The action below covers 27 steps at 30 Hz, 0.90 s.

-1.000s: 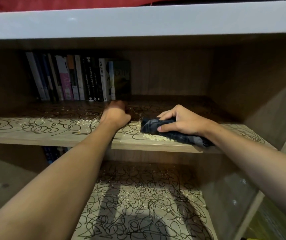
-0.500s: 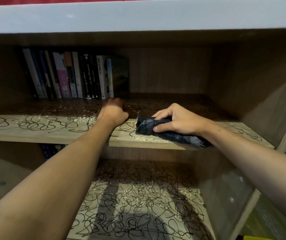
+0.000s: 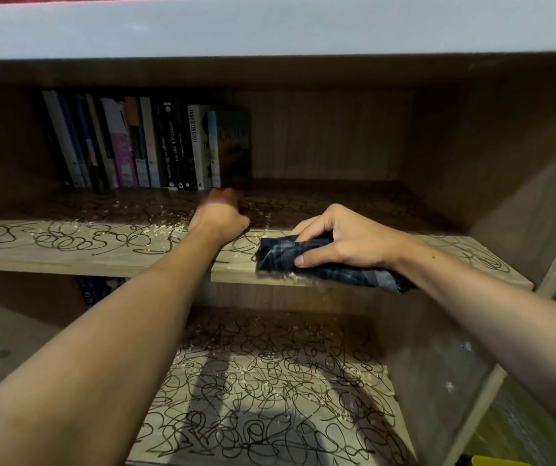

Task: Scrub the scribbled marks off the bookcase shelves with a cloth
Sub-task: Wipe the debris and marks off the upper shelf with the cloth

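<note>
Cloth (image 3: 290, 255) bunched under right hand (image 3: 347, 242), on shelf (image 3: 68, 260)

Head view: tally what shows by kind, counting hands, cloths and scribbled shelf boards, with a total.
Hands: 2, the left hand resting fisted on the upper shelf, the right hand gripping the cloth.
Cloths: 1, a dark plaid cloth on the upper shelf.
Scribbled shelf boards: 2, the upper shelf and the lower shelf.
Total: 5.

left hand (image 3: 220, 218) — curled fist | right hand (image 3: 343, 242) — fingers clenched, grip closed
</note>
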Motion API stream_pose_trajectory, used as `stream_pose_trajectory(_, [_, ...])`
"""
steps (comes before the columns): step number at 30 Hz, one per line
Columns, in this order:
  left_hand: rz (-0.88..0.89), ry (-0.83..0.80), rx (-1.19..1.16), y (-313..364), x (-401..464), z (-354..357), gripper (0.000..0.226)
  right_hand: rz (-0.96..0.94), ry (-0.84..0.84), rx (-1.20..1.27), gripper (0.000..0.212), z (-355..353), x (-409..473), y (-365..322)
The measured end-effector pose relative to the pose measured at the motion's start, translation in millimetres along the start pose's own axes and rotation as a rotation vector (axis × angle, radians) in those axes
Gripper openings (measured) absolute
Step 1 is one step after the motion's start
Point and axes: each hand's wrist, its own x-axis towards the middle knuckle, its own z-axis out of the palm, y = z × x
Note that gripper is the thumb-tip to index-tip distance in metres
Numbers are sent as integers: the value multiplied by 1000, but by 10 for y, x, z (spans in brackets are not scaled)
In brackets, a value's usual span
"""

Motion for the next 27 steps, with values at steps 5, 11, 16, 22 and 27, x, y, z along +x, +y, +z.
stream_pose_trajectory(5, [-2,1,6,-5,10,8,17,1,-27,6,14,-51,26,-85])
stream_pose_trajectory(11, [1,5,20,-42,40,42,21,4,-19,4,15,44,6,-54])
stream_pose_trajectory(16, [-16,-25,-7,-30,32,40,15,31,87,131,21,-189,3,-67])
stream_pose_trajectory(22, [58,3,-39,-12,56,-76,20,236,417,468,16,-666,0,-14])
stream_pose_trajectory(27, [53,1,-452,307,148,-260,26,301,535,468,53,-806,84,-21])
